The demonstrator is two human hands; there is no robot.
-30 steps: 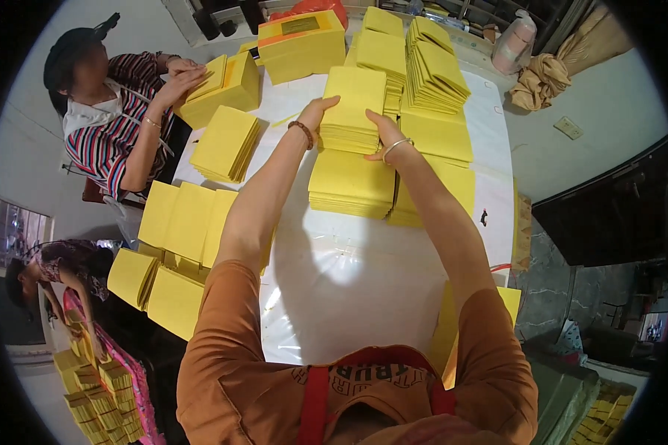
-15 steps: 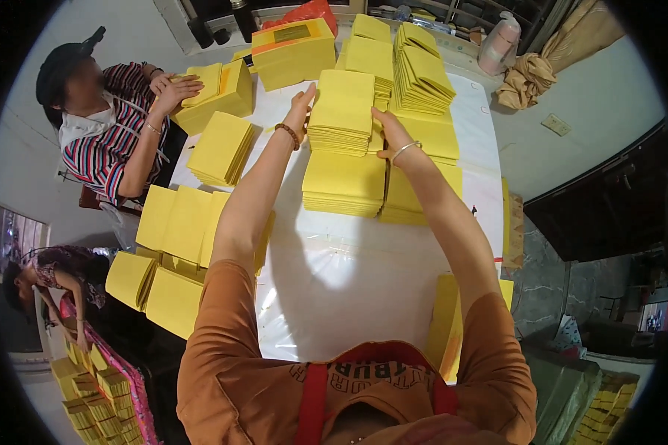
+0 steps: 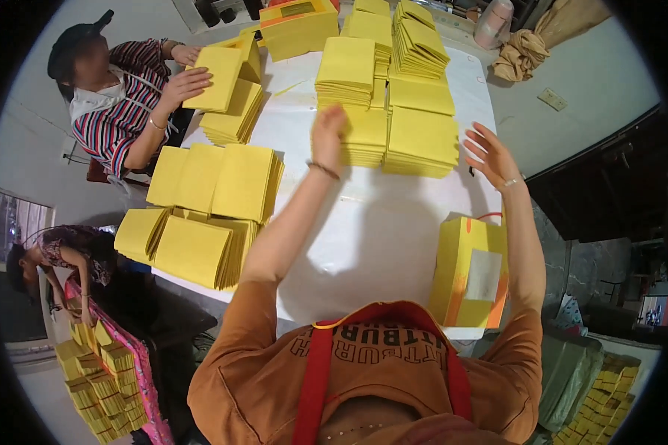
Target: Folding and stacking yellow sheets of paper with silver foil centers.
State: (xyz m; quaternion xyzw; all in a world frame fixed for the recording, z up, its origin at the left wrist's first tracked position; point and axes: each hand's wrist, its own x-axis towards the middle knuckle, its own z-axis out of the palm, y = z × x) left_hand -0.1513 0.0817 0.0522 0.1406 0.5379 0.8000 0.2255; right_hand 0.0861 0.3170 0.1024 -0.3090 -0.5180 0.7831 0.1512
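Seen from the orange-banded block (image 3: 460, 274) on the bench (image 3: 334, 259), the right yellow stack (image 3: 421, 137) lay beyond and slightly left, its layered edge facing the person and its near-square top leaving the long axis unclear. The left yellow stack (image 3: 367, 130) sat farther left of the block, layers facing the same way, the blurred left hand (image 3: 329, 137) at its left side, contact impossible to tell, while the right hand (image 3: 490, 154), fingers spread and empty, hovered beyond the block
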